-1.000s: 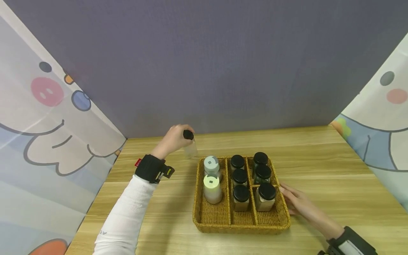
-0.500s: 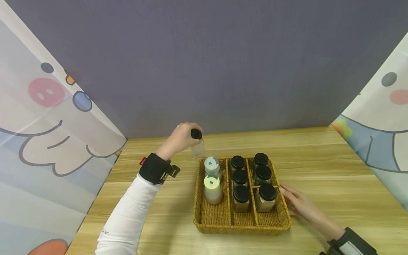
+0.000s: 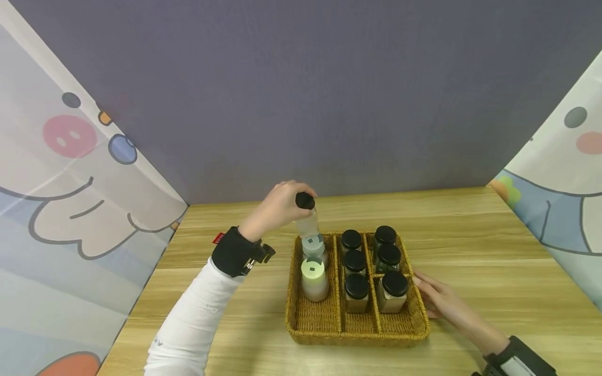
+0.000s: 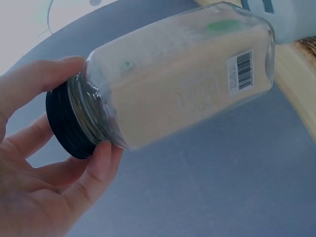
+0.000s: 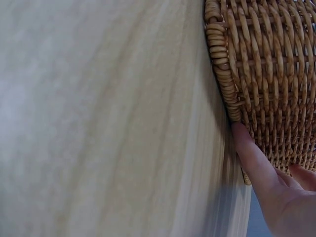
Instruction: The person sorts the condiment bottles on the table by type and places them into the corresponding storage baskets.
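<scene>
My left hand (image 3: pixel 280 205) holds up a clear glass jar (image 4: pixel 182 79) by its black lid and neck. Pale contents and a barcode sticker show through the jar's wall in the left wrist view. In the head view the jar's base overlaps the back left corner of a divided wicker basket (image 3: pixel 362 339), just behind a bottle with a pale blue-white cap (image 3: pixel 312 245). A second bottle with a yellow-green cap (image 3: pixel 314 284) stands in front of that one. My right hand (image 3: pixel 437 295) touches the basket's right side, fingers extended along the woven wall (image 5: pixel 276 79).
Several black-lidded jars (image 3: pixel 356 292) stand in the basket's middle and right compartments. The basket sits on a wooden table (image 3: pixel 484 240). A grey panel (image 3: pixel 329 104) rises behind the table, and cartoon-printed cloths (image 3: pixel 61 209) hang at both sides.
My left hand has moved right with the glass jar, from left of the basket to over its back left corner. My right hand stays at the basket's side.
</scene>
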A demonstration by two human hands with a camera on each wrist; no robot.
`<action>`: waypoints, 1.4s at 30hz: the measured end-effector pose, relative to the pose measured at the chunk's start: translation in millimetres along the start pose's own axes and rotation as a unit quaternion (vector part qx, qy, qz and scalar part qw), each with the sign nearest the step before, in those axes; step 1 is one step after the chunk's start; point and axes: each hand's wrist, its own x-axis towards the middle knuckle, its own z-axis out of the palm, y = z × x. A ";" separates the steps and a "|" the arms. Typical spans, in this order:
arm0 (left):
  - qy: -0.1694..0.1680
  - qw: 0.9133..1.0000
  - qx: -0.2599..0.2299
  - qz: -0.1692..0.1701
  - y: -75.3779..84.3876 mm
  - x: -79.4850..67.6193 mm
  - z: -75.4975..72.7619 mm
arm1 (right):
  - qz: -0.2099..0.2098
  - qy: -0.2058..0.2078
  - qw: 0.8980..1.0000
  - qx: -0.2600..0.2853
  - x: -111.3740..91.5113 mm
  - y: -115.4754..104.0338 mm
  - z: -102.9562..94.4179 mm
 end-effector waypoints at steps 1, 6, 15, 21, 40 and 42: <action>-0.002 1.000 0.000 0.002 1.9 0.2 0.3 | 0.000 -0.001 1.000 0.000 0.1 0.0 0.0; -0.008 1.000 0.008 0.009 11.0 0.9 3.2 | 0.006 0.002 1.000 0.001 1.0 0.0 0.2; -0.011 0.999 0.021 0.044 33.6 1.1 7.3 | 0.001 -0.003 1.000 -0.007 -0.3 -0.6 -0.7; -0.036 0.998 0.017 0.057 48.9 0.0 9.4 | -0.002 -0.006 1.000 -0.012 0.6 0.5 -1.8; -0.075 0.990 0.022 0.118 76.9 -1.5 27.6 | -0.010 -0.012 1.000 0.009 0.7 -0.1 -1.7; -0.077 0.989 0.021 0.127 79.9 -1.3 29.0 | -0.008 -0.010 1.000 0.010 1.2 0.7 -2.1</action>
